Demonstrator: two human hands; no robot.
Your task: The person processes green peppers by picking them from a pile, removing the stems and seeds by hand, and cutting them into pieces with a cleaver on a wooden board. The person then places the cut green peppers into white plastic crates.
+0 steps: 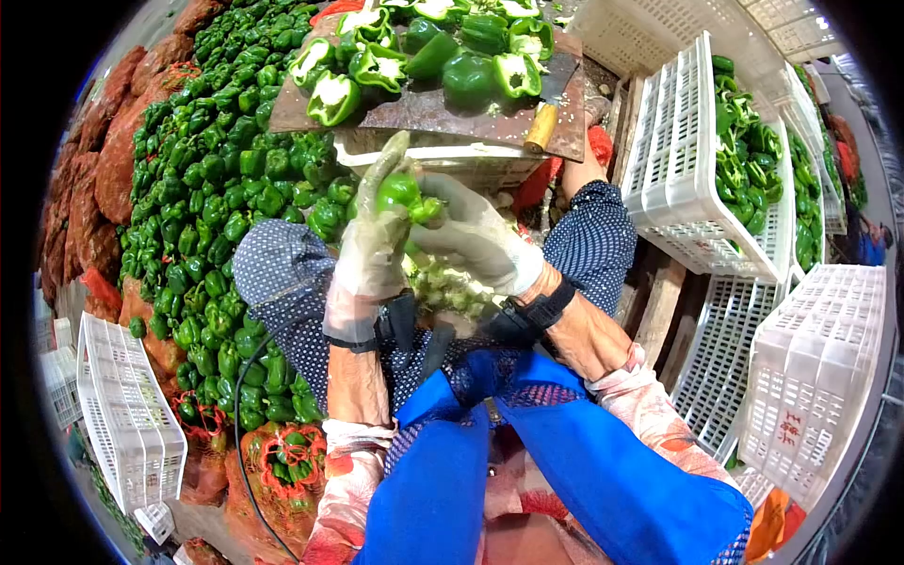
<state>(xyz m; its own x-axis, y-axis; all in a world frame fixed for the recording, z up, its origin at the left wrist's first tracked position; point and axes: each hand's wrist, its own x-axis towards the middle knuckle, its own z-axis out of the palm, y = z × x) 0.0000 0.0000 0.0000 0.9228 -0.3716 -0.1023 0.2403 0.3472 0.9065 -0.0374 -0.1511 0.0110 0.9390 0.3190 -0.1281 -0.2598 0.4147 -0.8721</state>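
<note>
My left hand (372,231), in a pale glove, is closed around a green pepper (397,192) in front of my chest. My gloved right hand (471,235) is beside it, its fingers curled against the pepper's right side; what they grip there is blurred. Below the hands lie pale green pepper cores (452,287), between my knees. Just beyond, cut pepper halves (381,68) and pieces rest on a dark board (414,115). A knife with a yellow handle (541,127) lies near the board's front right edge.
A large heap of whole green peppers (202,198) spreads on the left, with red mesh sacks (113,160) behind it. A white crate (673,160) with cut peppers is at the right, more crates (815,377) below it. Another white crate (132,414) stands lower left.
</note>
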